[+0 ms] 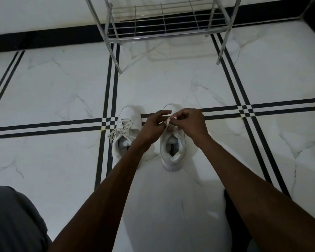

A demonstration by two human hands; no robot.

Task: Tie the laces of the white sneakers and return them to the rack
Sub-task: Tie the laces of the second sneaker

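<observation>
- Sneakers stood side by side on the floor (171, 84), well short of the rack (164, 24).
- Left hand (154, 125) and right hand (191, 122) each pinched lace (168, 121) over the right sneaker (172, 151).
- Risk judged: a slipped pinch would drop the loop.
- Left sneaker (125, 131) showed loose-looking laces, liable to snag the wire rack.

Single head-worn view, angled forward and down, floor (171, 84) close below

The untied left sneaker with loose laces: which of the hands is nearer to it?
Left. The left hand is just right of the left sneaker, its forearm crossing over it; the right hand is beyond the right sneaker.
</observation>
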